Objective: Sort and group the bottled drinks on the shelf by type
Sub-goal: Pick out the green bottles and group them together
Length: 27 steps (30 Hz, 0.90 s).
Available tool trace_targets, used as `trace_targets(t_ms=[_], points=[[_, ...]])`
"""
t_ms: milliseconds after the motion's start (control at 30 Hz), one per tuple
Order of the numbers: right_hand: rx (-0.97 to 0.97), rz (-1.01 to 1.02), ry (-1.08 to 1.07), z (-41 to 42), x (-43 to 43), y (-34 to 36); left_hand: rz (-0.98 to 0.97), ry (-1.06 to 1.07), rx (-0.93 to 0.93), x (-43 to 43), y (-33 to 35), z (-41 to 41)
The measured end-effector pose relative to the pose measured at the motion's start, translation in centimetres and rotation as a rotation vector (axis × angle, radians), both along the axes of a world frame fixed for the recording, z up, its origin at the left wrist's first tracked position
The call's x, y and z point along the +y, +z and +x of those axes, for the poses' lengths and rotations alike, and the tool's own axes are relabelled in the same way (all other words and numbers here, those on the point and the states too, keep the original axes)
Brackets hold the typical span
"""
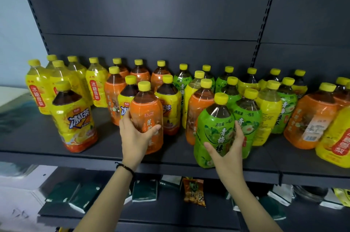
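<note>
An orange-labelled plastic bottle of dark tea [149,116] is gripped by the left hand [135,137] at the front of the dark grey metal shelf [47,137]. The fingers [126,118] are wrapped round its left side and the thumb is laid across the label. A green-labelled plastic bottle [214,129] is gripped low on its body by the right hand [227,154], with fingers curled on both sides. It is well apart from the first bottle.

Both bottles are held near upright, with the long axis vertical and the yellow caps on top. It cannot be told whether their bases rest on the shelf or are raised just off it.

Three more orange-labelled bottles [140,74] are seen at the back, just behind and above the left hand, so the left hand is judged the nearer one for that group. Green-labelled bottles [181,80] are clustered behind the right hand, mixed with yellow ones.

A yellow-labelled bottle of iced tea [73,118] is stood alone at front left. The orange bottle is seen to be waisted, its wrap glossy and lightly misted.
</note>
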State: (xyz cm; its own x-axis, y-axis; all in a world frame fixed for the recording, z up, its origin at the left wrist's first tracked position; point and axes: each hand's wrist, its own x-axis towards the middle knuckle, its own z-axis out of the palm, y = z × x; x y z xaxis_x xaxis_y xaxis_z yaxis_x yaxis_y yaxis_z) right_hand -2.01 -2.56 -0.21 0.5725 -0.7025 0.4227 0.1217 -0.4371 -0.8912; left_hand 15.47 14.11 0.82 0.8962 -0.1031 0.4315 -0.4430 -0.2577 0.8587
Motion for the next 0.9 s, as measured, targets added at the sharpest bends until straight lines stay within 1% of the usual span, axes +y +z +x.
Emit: trace_targets(t_ms=[167,267,433,467,533,567,600,633,667,700,733,800,900], points=[[0.015,0.002,-0.009,0.0,0.2,0.3,0.007,0.034,0.020,0.7,0.2,2.3],[0.020,0.010,-0.019,0.0,0.2,0.4,0.005,0.075,0.040,1.2,0.6,4.5],[0.035,-0.001,-0.040,0.1,0.0,0.4,0.005,0.087,0.090,1.9,1.0,8.3],[0.035,0.000,-0.044,0.1,0.0,0.4,0.010,0.122,0.100,1.8,1.0,8.5],[0.032,-0.006,-0.060,0.3,0.0,0.4,0.010,0.277,0.082,1.2,1.1,7.4],[0.031,-0.010,-0.074,0.4,-0.1,0.5,-0.005,0.348,0.025,0.9,0.9,6.2],[0.030,-0.010,-0.088,0.4,-0.2,0.5,-0.022,0.375,-0.066,0.4,0.6,5.0],[0.030,-0.005,-0.101,0.5,-0.3,0.5,-0.029,0.345,-0.156,-0.1,0.4,3.8],[0.029,0.002,-0.110,0.5,-0.5,0.5,-0.027,0.270,-0.219,-0.7,0.0,2.9],[0.028,0.007,-0.116,0.5,-0.7,0.6,-0.011,0.170,-0.235,-1.5,-0.4,2.3],[0.028,0.011,-0.120,0.5,-0.9,0.6,0.000,0.067,-0.217,-2.4,-0.6,2.1],[0.025,0.020,-0.122,0.4,-1.4,0.6,0.011,-0.078,-0.113,-4.5,-0.3,2.4],[0.025,0.018,-0.123,0.2,-1.8,0.6,0.007,-0.149,0.039,-7.3,0.5,3.3]])
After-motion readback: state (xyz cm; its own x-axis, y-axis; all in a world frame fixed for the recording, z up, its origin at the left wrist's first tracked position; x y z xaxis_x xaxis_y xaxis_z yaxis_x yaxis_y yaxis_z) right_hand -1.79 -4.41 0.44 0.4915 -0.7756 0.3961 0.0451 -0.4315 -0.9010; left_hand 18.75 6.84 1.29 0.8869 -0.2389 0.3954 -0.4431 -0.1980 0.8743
